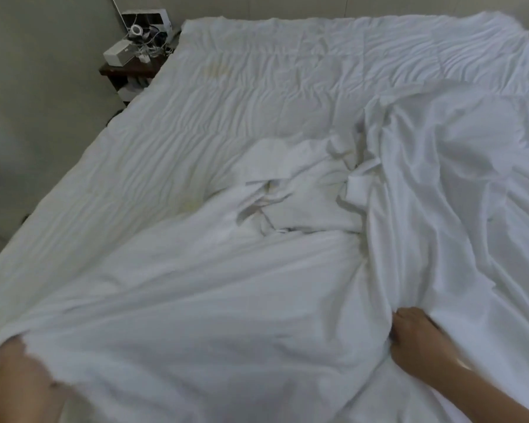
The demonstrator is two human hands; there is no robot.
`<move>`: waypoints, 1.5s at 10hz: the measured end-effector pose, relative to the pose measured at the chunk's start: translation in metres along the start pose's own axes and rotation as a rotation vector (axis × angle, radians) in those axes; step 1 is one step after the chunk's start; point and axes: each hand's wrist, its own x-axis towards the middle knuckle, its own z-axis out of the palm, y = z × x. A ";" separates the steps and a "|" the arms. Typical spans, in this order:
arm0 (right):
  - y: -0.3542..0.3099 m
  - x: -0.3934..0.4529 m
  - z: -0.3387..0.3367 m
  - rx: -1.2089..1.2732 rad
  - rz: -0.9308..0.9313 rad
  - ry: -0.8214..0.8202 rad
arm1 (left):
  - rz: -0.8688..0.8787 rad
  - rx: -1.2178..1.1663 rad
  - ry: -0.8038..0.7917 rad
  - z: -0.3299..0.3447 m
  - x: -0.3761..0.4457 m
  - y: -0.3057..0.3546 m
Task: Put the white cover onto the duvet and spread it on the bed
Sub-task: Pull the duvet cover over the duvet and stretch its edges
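The duvet (226,96) lies flat and wrinkled over the bed, reaching far ahead of both hands to the wall. The white cover (226,300) lies on top of it, covering the near part only: smooth cloth runs from the hands forward into a bunched heap of folded bands beyond the right hand (416,340), with a further sheet of it draped to that hand's outer side.

The right hand grips a gathered fold of cover, fingers curled into the cloth. The left hand (16,380) holds a raised edge of cover at the near corner; it is blurred, and its finger position cannot be told beyond cloth bunched over it.

Far ahead of the left hand, a dark nightstand (126,68) carries a white box (118,51) and tangled cables (153,47).

Likely risks, as judged from this layout:
- Both layers are white, so either hand may catch duvet along with cover and drag the duvet askew.
- The heap ahead may hide the cover's opening; pulling without locating it could twist the cover.
- A hard pull from one hand alone could skew the cloth toward that side.
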 end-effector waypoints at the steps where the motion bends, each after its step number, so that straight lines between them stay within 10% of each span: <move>1: -0.043 -0.005 -0.041 -0.136 0.027 -0.174 | 0.144 0.309 -0.250 0.027 -0.002 -0.045; 2: -0.126 0.017 -0.111 -0.448 0.226 -0.272 | 0.574 0.406 -0.674 -0.074 -0.065 -0.042; 3: -0.238 0.070 -0.121 0.032 0.221 0.198 | 0.892 0.397 -0.600 -0.107 -0.098 0.002; 4: -0.355 0.131 -0.103 0.845 0.315 -0.022 | 1.248 0.062 -0.645 -0.100 -0.124 0.064; 6: -0.482 0.166 -0.069 0.828 0.365 0.435 | 0.911 -0.290 -1.001 -0.104 -0.070 0.051; 7: -0.556 0.138 -0.072 0.796 0.008 0.513 | 0.659 -0.365 -1.162 -0.136 -0.018 0.034; 8: -0.622 0.111 -0.064 0.701 -0.468 0.387 | 0.063 -0.772 -1.683 -0.143 0.048 0.051; 9: -0.637 0.102 -0.047 0.631 -0.640 0.138 | -0.185 -0.802 -1.850 -0.150 0.070 0.099; 11: -0.574 0.103 -0.062 0.847 -0.435 -0.443 | 0.581 -0.053 -1.566 -0.110 0.036 0.138; 12: -0.536 0.135 -0.079 1.109 0.188 0.066 | 0.783 -0.249 -1.217 -0.101 0.028 0.140; 13: -0.508 0.198 -0.095 0.916 0.575 0.304 | 0.922 -0.338 -1.237 -0.108 0.030 0.140; 14: -0.512 0.249 -0.099 0.923 0.764 0.002 | 0.946 -0.395 -1.311 -0.119 0.052 0.145; 15: -0.552 0.280 -0.092 0.746 0.695 -0.218 | 0.615 -0.588 -1.287 -0.126 0.118 0.159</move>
